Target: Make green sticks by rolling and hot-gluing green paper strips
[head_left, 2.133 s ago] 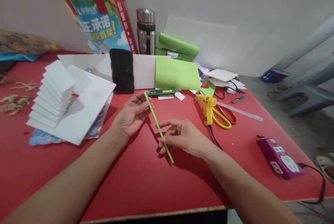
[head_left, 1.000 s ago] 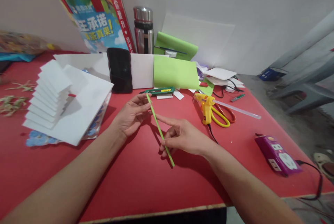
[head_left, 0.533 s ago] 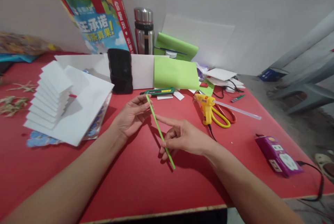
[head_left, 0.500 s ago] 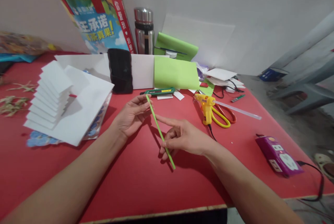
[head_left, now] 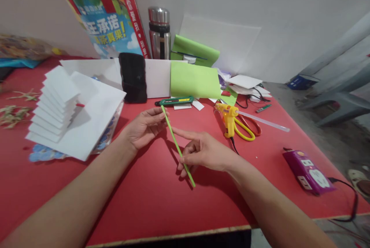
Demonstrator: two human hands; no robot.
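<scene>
A thin, straight bright-green stick (head_left: 174, 139) slants between my two hands above the red table (head_left: 144, 201). Whether it is rolled paper or a solid rod I cannot tell. My left hand (head_left: 148, 126) pinches its far upper end between thumb and fingers. Lower down, my right hand (head_left: 200, 149) grips it between thumb and fingers, with the index finger stretched out towards the stick's middle. The near end sticks out below the right hand. Just beyond the left fingertips lies a green utility knife (head_left: 176, 101).
On the right lie a yellow glue gun (head_left: 229, 118) with a glue stick, scissors (head_left: 245, 134) and a purple power strip (head_left: 308, 172). Folded white paper (head_left: 54, 109) is stacked left. Behind stand a phone (head_left: 133, 78), green paper (head_left: 195, 80), a steel flask (head_left: 160, 36) and a bag (head_left: 112, 24).
Both hands keep nearly the same hold on the green stick. Its far end has shifted very slightly left and its near end slightly right.
</scene>
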